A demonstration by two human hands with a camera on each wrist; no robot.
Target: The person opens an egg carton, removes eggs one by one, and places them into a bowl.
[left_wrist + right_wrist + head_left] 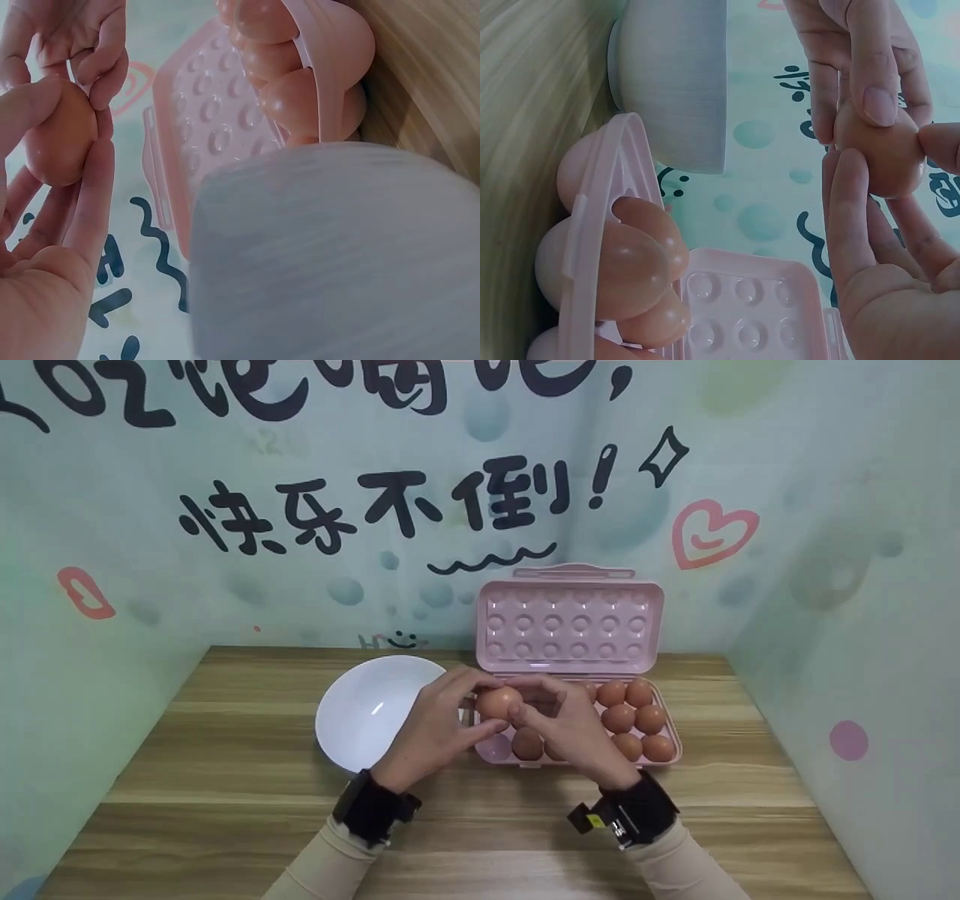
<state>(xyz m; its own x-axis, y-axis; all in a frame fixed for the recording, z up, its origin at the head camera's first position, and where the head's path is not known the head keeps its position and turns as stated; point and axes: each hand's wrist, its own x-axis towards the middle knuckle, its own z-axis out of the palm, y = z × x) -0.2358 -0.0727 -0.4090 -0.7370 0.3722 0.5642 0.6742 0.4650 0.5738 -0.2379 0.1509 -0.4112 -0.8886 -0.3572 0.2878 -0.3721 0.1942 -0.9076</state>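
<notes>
A brown egg (498, 703) is held up between both hands, above the left end of a pink egg carton (592, 766). My left hand (441, 727) grips it from the left, thumb underneath and fingers over the top. From the other side my right hand (574, 727) pinches the same egg with thumb and fingertips. The left wrist view shows the egg's shell (66, 142) smooth, with fingers of both hands around it. Several brown eggs (619, 718) sit in the carton, partly hidden behind the right hand. One cup (493, 748) at its front left corner holds no egg.
A white bowl (360, 712) stands left of the carton, close beside the left hand. The carton's pink lid (570, 626) stands raised at the back, against the printed backdrop (315, 585). Wooden tabletop (487, 832) extends beneath both forearms.
</notes>
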